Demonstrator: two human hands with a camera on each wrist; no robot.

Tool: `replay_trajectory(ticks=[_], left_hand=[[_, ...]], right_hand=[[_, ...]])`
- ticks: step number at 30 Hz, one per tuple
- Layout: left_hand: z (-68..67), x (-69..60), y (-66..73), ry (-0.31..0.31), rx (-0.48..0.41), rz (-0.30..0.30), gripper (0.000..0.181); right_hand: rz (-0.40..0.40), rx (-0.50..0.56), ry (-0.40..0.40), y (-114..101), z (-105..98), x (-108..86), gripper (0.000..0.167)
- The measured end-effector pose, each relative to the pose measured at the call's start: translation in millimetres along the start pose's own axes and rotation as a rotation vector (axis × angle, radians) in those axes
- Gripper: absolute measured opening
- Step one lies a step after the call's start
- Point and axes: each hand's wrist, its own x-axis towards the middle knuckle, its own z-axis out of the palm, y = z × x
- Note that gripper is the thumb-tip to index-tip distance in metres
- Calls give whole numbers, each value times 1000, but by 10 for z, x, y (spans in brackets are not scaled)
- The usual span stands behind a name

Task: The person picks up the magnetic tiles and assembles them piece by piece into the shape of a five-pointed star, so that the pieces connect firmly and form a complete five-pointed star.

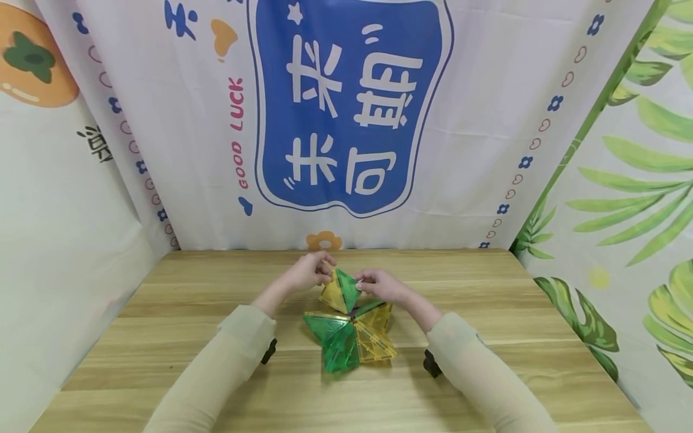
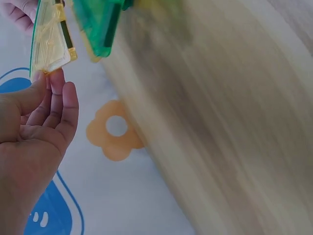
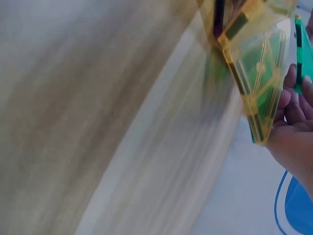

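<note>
Translucent magnetic tiles, yellow and green triangles, make a star-like shape in the middle of the table. At its far side stands a joined pair, a yellow tile (image 1: 332,293) and a green tile (image 1: 348,290). My left hand (image 1: 312,272) pinches the yellow tile's outer corner between thumb and fingertips, as the left wrist view shows with the tile (image 2: 55,41). My right hand (image 1: 381,284) pinches the green tile (image 3: 305,54) by its edge. Nearer to me, green tiles (image 1: 341,349) spread left and yellow tiles (image 1: 372,343) right. A dark purple piece near the centre is mostly hidden.
The wooden table (image 1: 216,337) ends at a white printed cloth (image 1: 476,120) hanging behind it. A leaf-patterned cloth (image 1: 639,240) hangs at the right and another white cloth (image 1: 54,210) at the left. Dark wrist cameras (image 1: 269,351) sit below both sleeves.
</note>
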Motion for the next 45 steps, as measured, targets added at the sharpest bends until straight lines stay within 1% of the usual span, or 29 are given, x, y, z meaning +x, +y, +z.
replay_trajectory(ticks=[3,7,11,15,18,20,23,29,33,37,41,44,45], left_hand=[[44,24,-41,1,-27,-26,31],[105,37,-106,-13,-44,-44,30],[151,33,-147,-22,-53,-47,29],[177,37,-175,-15,-62,-42,29],[199,43,-204,-11,-41,-36,27],[220,52,-230,-10,-18,-32,27],[253,64,-255,-7,-4,-44,27],[312,83,-295,-9,-32,-74,27],[354,106,-328,-5,-26,-80,27],[369,106,-343,-17,-18,-70,28],[313,47,-312,-35,-11,-38,29],[226,-36,-265,-37,19,23,29],[193,-69,-246,-37,31,38,28]], right_hand=[[23,14,-32,32,-27,28,26],[19,-2,-67,54,-43,27,24],[20,-18,-88,72,-43,30,24],[3,-91,-94,90,-46,58,24],[-5,-182,-103,117,-39,93,23],[3,-218,-115,132,-30,115,22],[14,-248,-140,137,-15,137,21],[22,-337,-178,146,5,160,19],[23,-334,-171,160,11,158,18],[18,-306,-161,176,10,140,20],[8,-273,-149,198,-40,82,23],[-3,-264,-132,209,-133,-5,25],[-19,-267,-126,208,-172,-42,25]])
